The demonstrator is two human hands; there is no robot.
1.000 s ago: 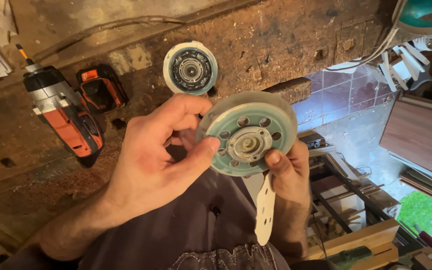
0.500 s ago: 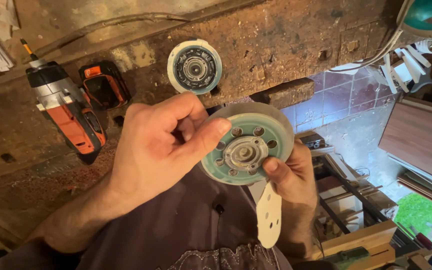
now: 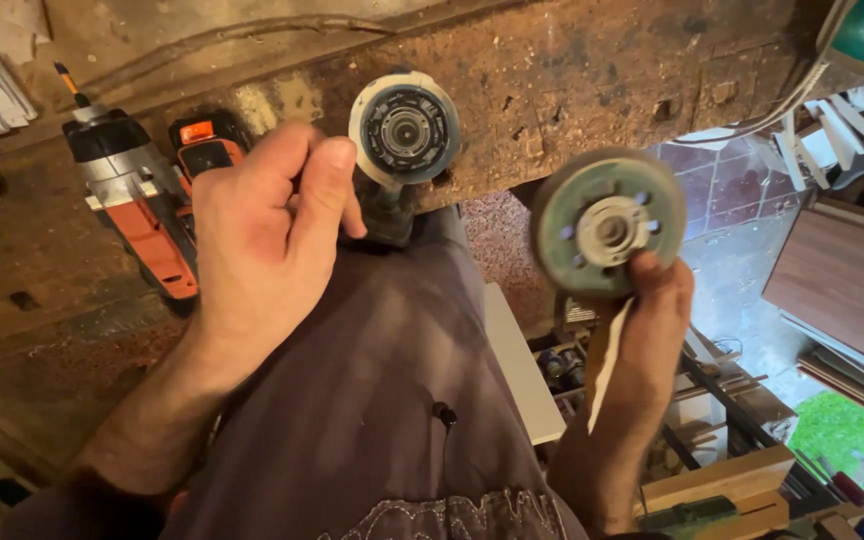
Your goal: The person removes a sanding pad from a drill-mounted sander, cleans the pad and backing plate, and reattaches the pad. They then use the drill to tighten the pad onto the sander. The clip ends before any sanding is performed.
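My right hand (image 3: 642, 340) grips a round green sanding disc pad (image 3: 607, 225) with a metal hub and several holes, held out over the floor at the right, together with a thin white strip (image 3: 607, 360). My left hand (image 3: 267, 235) hangs loosely curled with nothing in it, beside a tool's round head (image 3: 404, 130), a white-rimmed black disc at the workbench edge. My fingertips are close to that head but apart from it.
An orange and grey cordless drill (image 3: 132, 195) lies on the worn wooden workbench (image 3: 42, 300) at the left, with an orange and black battery (image 3: 207, 145) beside it. Tiled floor (image 3: 732, 210), timber offcuts (image 3: 722, 490) and clutter lie below at the right.
My left hand has let go of the green disc and drawn back to the left. My right hand has carried the disc to the right, away from the body.
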